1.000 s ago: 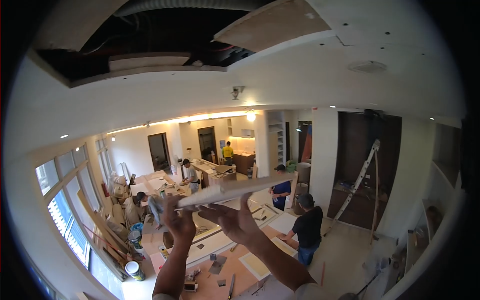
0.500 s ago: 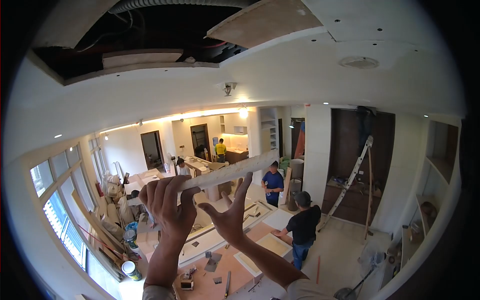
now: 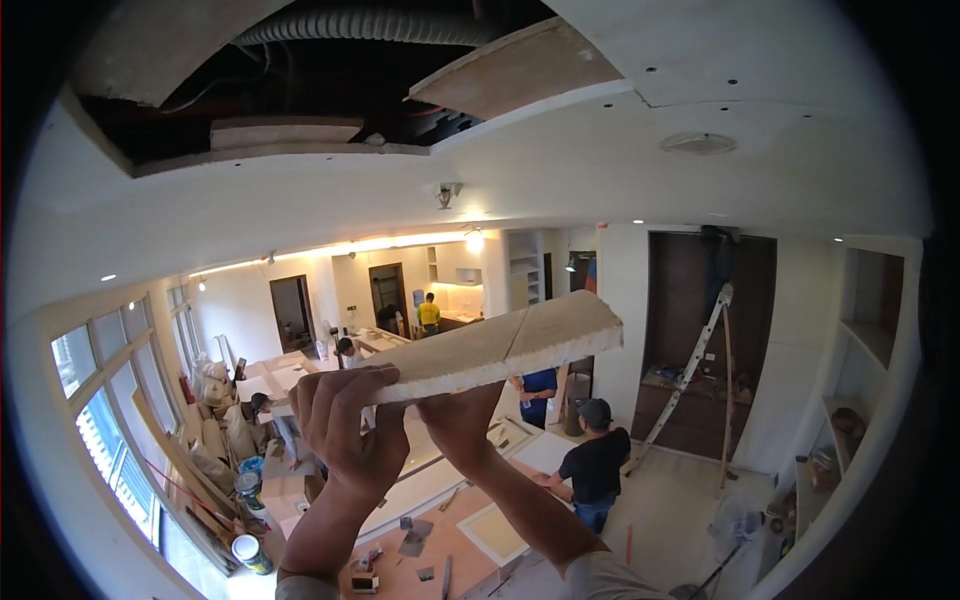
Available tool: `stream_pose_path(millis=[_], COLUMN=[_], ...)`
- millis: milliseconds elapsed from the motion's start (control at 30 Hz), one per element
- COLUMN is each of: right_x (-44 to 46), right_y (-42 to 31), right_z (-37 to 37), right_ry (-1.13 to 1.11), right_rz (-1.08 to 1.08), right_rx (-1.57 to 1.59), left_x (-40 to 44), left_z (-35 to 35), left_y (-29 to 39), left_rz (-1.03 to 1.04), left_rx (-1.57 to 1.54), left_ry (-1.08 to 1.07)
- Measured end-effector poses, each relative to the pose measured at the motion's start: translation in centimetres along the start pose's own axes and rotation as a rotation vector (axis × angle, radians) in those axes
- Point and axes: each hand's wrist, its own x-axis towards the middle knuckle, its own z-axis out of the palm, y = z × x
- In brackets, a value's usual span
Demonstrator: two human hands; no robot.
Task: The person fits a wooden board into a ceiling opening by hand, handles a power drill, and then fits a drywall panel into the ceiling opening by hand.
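Observation:
A strip of plasterboard (image 3: 470,345) with rough, crumbly edges and a thin line across its face is held up at the middle of the view, below the ceiling. My left hand (image 3: 345,425) is closed around its left end, fingers folded over the top. Against the underside near the middle is my right hand (image 3: 460,430), its fingers mostly hidden by the board. Above, a dark ceiling opening (image 3: 340,85) shows a ribbed flexible duct (image 3: 365,27). Pieces of board (image 3: 285,133) lie at the opening's edges.
Below stands a work table (image 3: 415,570) with tools and scraps. A person in a black shirt (image 3: 595,455) leans at it; others are farther back. A stepladder (image 3: 690,375) stands right, with someone near its top. Buckets (image 3: 250,553) and sacks line the window side.
The plasterboard has tilted so its broad face shows, and its right end is nearer. My right hand has gone from spread fingers below it to pressing against its underside.

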Motion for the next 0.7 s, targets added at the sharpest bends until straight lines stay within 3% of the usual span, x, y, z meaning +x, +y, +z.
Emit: stream_pose_path(millis=[167,233,300,433,467,533,567,600,700], right_x=[1.5,2.3,3.4,5.5,5.8,7.7,8.0,8.5,9.6], right_y=[0.3,1.2,0.6,-1.3,-2.1,-6.7,-6.8,-7.9,-11.1], right_z=[-0.9,-0.5,-0.6,-0.1,0.1,1.1,1.7,2.2,4.4], right_ry=[-0.052,0.067,0.084,0.153,0.144,0.176,0.108,0.105,0.034], right_rz=[0.068,0.024,-0.06,-0.081,-0.043,0.07,0.066,0.052,0.155], right_rx=[0.124,0.128,-0.048,-0.089,-0.023,0.504,0.511,0.582,0.709], left_x=[1.0,1.7,1.9,1.9,1.7,2.1,2.3,2.2,3.7], left_z=[0.4,0.7,0.3,-0.2,-0.6,-0.5,-1.1,-1.5,-1.8], left_y=[0.9,0.9,0.7,-1.1,-2.1,-3.6,-4.4,-4.1,-7.4], left_rz=[0.012,0.063,0.112,0.277,0.245,0.063,0.0,-0.215,-0.168], left_rx=[-0.042,-0.041,-0.034,0.28,0.336,0.222,0.193,0.186,-0.064], left_ry=[-0.019,0.006,-0.039,0.161,0.256,0.532,0.532,0.499,0.524])
